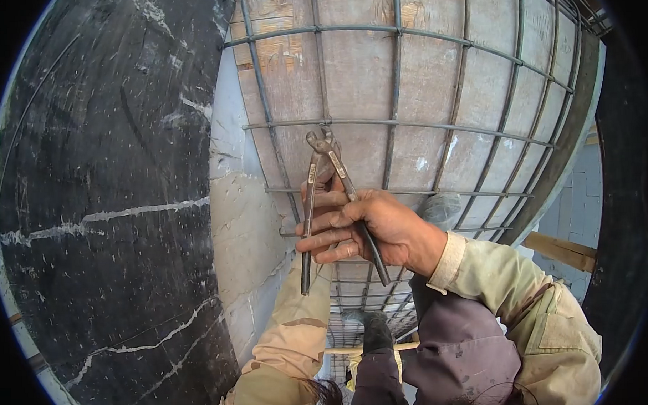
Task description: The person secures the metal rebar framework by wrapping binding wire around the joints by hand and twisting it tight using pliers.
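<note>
My right hand [382, 225] grips a pair of end-cutting pincers [343, 175], its fingers around the two handles. The handles are spread apart and the worn metal jaws point up. At the jaws, two bars of the steel rebar mesh [400, 121] cross. Behind the pincers is my left hand [320, 182], mostly hidden by the tool and my right hand. Its visible fingers look closed and reach up close to the crossing. Whatever they may hold cannot be made out.
Worn plywood boards [355, 76] lie under the mesh. A black-coated wall [108, 160] with pale cracks rises on the left, beside a pale concrete strip [243, 241]. My shoe [442, 209] stands on the mesh. At right are a curved edge [561, 158] and a timber piece [563, 251].
</note>
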The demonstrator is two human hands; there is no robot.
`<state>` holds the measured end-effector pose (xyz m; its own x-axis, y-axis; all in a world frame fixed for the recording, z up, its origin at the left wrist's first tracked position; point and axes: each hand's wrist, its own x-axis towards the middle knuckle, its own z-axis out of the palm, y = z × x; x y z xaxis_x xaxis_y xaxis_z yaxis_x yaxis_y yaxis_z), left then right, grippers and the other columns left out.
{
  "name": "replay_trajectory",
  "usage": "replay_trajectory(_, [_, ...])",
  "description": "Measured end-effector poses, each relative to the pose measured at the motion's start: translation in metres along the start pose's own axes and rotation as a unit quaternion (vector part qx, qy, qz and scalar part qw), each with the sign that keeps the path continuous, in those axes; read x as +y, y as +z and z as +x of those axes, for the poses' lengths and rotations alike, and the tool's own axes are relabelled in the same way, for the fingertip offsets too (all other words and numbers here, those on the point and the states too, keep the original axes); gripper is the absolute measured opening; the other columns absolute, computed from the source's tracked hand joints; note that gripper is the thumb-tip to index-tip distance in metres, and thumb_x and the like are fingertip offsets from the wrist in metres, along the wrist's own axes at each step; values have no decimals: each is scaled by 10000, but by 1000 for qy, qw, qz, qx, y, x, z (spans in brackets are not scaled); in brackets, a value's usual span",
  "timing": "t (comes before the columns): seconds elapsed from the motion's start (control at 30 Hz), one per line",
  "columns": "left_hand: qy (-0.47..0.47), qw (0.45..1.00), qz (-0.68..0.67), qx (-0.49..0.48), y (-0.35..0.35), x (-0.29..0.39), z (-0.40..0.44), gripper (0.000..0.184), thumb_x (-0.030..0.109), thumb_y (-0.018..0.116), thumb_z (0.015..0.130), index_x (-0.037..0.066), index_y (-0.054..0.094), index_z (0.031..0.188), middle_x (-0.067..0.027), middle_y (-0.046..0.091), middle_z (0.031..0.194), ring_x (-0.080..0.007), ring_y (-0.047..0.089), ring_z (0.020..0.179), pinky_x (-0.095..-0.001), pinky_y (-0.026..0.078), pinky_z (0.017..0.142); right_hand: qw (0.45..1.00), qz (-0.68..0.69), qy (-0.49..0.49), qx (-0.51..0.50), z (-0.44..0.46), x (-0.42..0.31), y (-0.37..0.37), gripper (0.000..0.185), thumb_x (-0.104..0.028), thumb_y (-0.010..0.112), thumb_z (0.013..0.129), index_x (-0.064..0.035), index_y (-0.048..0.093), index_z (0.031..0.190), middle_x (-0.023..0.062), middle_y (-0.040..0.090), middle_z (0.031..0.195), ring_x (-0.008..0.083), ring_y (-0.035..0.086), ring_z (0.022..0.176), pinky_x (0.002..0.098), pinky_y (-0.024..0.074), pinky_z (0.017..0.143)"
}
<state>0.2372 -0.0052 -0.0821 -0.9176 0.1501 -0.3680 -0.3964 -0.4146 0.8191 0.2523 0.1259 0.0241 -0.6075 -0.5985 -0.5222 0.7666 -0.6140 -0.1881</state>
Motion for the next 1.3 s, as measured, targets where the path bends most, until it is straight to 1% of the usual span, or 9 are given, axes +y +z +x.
replay_trajectory(0.4, [-147, 879, -424, -159, -6, -16, 0, 576, 254, 486, 1064, -22, 312, 1538, -139, 582, 1420, -181, 691, 1113, -280, 643, 805, 999, 11, -20, 23, 1, -8, 2, 520, -10, 395, 972, 49, 389, 1488, 302, 537, 1370, 445, 607, 1239, 523, 597, 961])
replay_trajectory(0.63, [-118, 943, -236, -202, -23, -12, 12, 425, 317, 463, 1074, -22, 550, 1316, -86, 699, 1097, -145, 707, 906, -269, 613, 681, 986, -104, -49, 125, 11, 0, 12, 307, -186, 490, 1056, 32, 564, 1259, 162, 698, 1017, 293, 730, 952, 421, 651, 777])
replay_trajectory(0.7, [-149, 948, -269, 82, 10, -5, 5, 245, 228, 573, 1040, -5, 632, 1089, -39, 689, 866, -124, 678, 692, -237, 532, 524, 964, -161, -65, 201, 11, 3, 19, 271, -255, 524, 1062, 2, 602, 1102, 108, 692, 831, 233, 709, 708, 355, 600, 559])
replay_trajectory(0.73, [41, 987, -151, -35, -6, -24, 12, 200, 237, 606, 1026, 53, 654, 963, -18, 661, 766, -119, 632, 591, -252, 506, 517, 964, -161, -65, 202, 10, 3, 26, 271, -255, 524, 1062, 2, 602, 1102, 108, 692, 831, 233, 709, 708, 355, 600, 559])
replay_trajectory(0.9, [-75, 995, -23, -57, 6, 24, 23, 286, 297, 638, 1016, 16, 652, 971, -44, 669, 771, -156, 672, 642, -269, 549, 582, 960, -177, -69, 206, 7, 15, 18, 275, -264, 520, 1063, -31, 570, 927, 83, 630, 711, 200, 560, 433, 338, 491, 409])
replay_trajectory(0.97, [-129, 967, -208, -70, 22, 52, 20, 465, 402, 671, 981, -10, 541, 1154, -151, 654, 1067, -256, 701, 983, -375, 619, 805, 933, -231, -109, 254, 12, 31, 8, 248, -223, 521, 1046, -11, 580, 931, 91, 619, 684, 226, 554, 407, 377, 492, 403])
replay_trajectory(1.07, [-189, 980, -50, -18, 51, 71, 33, 467, 429, 638, 1003, -24, 578, 1101, -80, 634, 774, -234, 694, 726, -365, 588, 642, 681, -536, -298, 400, 35, 52, 5, 217, -174, 552, 998, 31, 621, 979, 102, 607, 668, 216, 623, 532, 380, 505, 494])
replay_trajectory(1.17, [-178, 970, 156, -47, 54, 79, 46, 429, 442, 600, 1022, 14, 569, 1052, -31, 589, 738, -178, 649, 667, -357, 581, 616, 725, -510, -270, 375, 19, 52, 7, 318, -132, 631, 901, 154, 592, 1035, 316, 685, 852, 509, 681, 793, 525, 542, 761])
replay_trajectory(1.3, [-184, 977, -59, -93, 35, 55, 52, 360, 403, 585, 1037, 51, 547, 977, 15, 536, 701, -90, 551, 557, -264, 530, 521, 924, -226, -109, 288, -4, 34, 17, 123, -154, 658, 956, -35, 656, 926, 74, 654, 722, 228, 661, 632, 403, 531, 576])
